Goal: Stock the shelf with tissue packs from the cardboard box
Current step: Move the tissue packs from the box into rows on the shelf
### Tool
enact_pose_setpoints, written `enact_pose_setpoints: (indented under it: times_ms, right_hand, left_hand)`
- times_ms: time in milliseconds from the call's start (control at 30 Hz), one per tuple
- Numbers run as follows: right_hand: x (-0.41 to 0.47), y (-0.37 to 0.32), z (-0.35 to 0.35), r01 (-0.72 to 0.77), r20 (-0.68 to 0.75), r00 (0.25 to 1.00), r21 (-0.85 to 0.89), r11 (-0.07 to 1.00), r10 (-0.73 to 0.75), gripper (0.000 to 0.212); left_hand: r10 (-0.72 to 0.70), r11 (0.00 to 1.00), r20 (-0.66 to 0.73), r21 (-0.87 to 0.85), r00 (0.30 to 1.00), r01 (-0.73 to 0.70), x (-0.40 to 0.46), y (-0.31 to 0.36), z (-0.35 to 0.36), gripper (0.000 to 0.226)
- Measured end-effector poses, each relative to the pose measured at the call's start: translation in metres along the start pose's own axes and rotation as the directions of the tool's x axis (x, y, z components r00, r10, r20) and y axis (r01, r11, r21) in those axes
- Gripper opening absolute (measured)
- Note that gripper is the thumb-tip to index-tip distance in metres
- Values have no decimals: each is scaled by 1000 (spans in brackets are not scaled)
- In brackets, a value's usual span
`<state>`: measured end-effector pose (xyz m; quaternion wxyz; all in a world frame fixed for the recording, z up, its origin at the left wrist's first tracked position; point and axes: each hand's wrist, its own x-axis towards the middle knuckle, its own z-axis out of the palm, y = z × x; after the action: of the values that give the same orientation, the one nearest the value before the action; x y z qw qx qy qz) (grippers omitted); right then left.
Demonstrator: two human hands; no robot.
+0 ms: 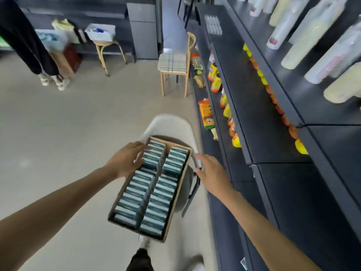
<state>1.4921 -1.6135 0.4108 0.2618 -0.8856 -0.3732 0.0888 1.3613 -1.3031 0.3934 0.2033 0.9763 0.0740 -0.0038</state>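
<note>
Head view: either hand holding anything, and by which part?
Nothing held. Left hand hovers open over the tissue packs in the cardboard box; right hand open beside it.

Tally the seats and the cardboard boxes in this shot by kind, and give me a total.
Wooden chair: 1
Stool: 1
White shell chair holding the box: 1
Cardboard box: 1
Total: 4

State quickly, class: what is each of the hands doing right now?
Left hand: open, fingers extended over the tissue packs in the cardboard box, holding nothing.
Right hand: open, beside the box, holding nothing.
</note>
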Motion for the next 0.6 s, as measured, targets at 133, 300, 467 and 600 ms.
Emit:
enact_pose_setpoints:
  times_ms: [133,300,467,600]
  right_hand:
    - [27,13,88,-55,85,995,-7,998,55,38]
    - [50,35,176,-205,166,966,17,979,200,41]
    - [87,59,247,-264,203,943,-19,964,262,41]
    - [111,81,295,-257,221,938,-68,964,265,38]
  left_hand:
    - [-80,994,159,86,984,67,4,-68,43,41]
    - [-78,990,335,137,939,34,34,-122,95,45]
    - [-94,990,408,133,908,43,77,-161,158,57]
    - [-114,986,432,163,895,47,107,-188,205,63]
